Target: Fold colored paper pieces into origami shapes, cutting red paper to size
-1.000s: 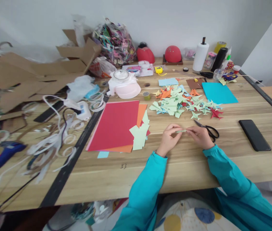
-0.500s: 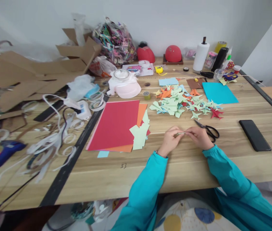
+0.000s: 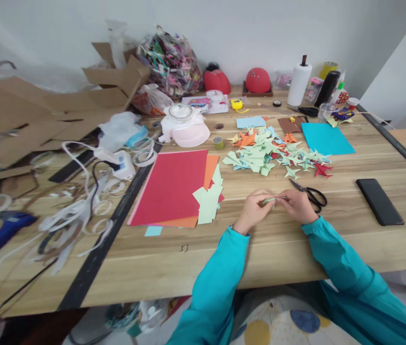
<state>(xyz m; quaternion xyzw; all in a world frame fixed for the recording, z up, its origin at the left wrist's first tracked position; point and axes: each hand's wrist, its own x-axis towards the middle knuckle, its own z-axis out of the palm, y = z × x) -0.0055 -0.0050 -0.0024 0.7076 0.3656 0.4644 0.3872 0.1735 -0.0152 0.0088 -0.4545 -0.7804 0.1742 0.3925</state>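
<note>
Left hand [image 3: 254, 210]: thumb and fingers pinch the left part of a small pale-green folded paper piece [image 3: 273, 200].
Right hand [image 3: 298, 205]: thumb and fingertips pinch its right end, close to the left fingertips.
Paper piece: between both hands, over the near part of the light wooden table [image 3: 239, 268]; fingers cover much of it, so its folds cannot be made out.
Scissors: black-handled metal scissors [image 3: 307, 189] lie just beside the right hand, blades pointing far and left.
Heap: pointed folded paper shapes [image 3: 258, 154], mostly pale green with orange, blue and red, lie beyond the hands.
Sheets: a large red paper sheet [image 3: 174, 184] tops a stack on the left; pale-green paper cutouts [image 3: 209, 206] overlap its right edge.
Phone: a black rectangular phone [image 3: 379, 201] lies well to the right.
</note>
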